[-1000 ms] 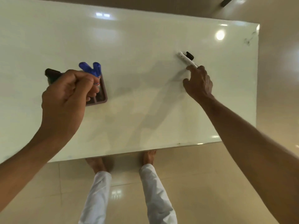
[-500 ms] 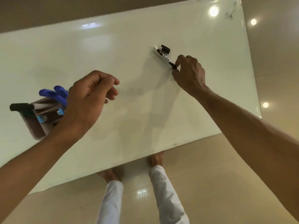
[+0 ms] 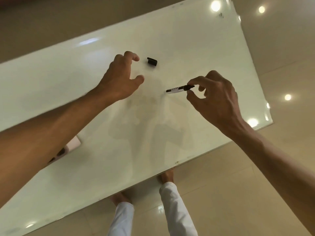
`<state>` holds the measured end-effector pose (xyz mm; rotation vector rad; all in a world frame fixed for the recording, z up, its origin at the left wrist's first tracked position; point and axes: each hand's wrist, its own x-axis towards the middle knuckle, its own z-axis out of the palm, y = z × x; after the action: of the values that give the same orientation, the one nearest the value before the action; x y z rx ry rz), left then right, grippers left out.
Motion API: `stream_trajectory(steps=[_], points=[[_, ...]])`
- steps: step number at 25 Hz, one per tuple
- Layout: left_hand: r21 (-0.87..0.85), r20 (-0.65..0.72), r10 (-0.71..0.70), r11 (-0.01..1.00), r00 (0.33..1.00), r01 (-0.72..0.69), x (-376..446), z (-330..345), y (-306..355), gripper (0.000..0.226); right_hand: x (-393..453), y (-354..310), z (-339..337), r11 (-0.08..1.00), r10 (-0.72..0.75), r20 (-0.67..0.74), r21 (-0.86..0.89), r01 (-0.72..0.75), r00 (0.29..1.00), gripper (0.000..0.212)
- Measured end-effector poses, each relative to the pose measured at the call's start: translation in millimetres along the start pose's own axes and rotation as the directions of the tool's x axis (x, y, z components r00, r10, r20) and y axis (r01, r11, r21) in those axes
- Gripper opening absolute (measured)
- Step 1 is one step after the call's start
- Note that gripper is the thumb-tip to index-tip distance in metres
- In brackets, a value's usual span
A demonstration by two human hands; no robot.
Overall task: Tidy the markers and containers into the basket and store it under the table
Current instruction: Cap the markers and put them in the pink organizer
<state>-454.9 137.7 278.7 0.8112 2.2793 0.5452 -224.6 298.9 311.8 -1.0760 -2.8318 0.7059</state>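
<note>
My right hand (image 3: 214, 97) pinches one end of an uncapped black-and-white marker (image 3: 179, 89) and holds it just above the white table (image 3: 187, 40). The marker's black cap (image 3: 152, 61) lies alone on the table, further back and to the left. My left hand (image 3: 121, 79) hovers just left of the cap, thumb and fingers spread and curved, holding nothing. The marker holder (image 3: 68, 148) is mostly hidden under my left forearm at the left; only a pale corner and dark slots show.
The table's near edge (image 3: 179, 163) runs diagonally, with tiled floor beyond it. My legs in white trousers (image 3: 172, 206) and bare feet stand right at that edge. The table's right edge (image 3: 252, 68) is close to my right hand.
My right hand has lifted the marker and drawn it nearer and away from its cap. My left hand has left the holder and reached right, up to the cap. The view has swung right.
</note>
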Motion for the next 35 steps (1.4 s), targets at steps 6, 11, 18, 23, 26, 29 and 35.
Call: stream_trajectory(steps=[6,11,18,23,26,29,35], points=[[0.247,0.059,0.122,0.960,0.991,-0.133,25,34,23,0.075,-5,0,13,0.995,-0.002,-0.024,0.100,0.005,1.000,0.026],[0.460,0.144,0.204,0.853,0.968,-0.248,37,31,10,0.062,23,-9,56,0.961,0.054,0.173,0.259,-0.099,0.983,0.025],[0.318,-0.052,0.136,0.941,0.989,-0.113,6,12,-39,0.024,27,-45,70,0.890,0.149,0.112,0.417,-0.183,0.982,0.047],[-0.736,0.080,-0.429,0.583,0.900,0.344,-37,-3,-33,0.025,-4,-70,30,0.935,0.035,0.304,0.326,-0.138,0.952,0.054],[-0.919,0.233,-0.357,0.223,0.905,0.324,-76,-16,-25,0.023,-27,-92,5,0.951,-0.032,0.283,0.303,-0.058,0.959,0.054],[-0.965,0.238,-0.351,0.019,0.906,0.261,-110,-22,-19,0.031,-54,-121,-14,0.945,-0.094,0.242,0.326,0.010,0.966,0.046],[-0.978,0.180,-0.399,0.025,0.899,0.207,-165,-27,-23,0.043,-96,-162,-17,0.962,-0.143,0.314,0.267,0.057,0.939,0.032]])
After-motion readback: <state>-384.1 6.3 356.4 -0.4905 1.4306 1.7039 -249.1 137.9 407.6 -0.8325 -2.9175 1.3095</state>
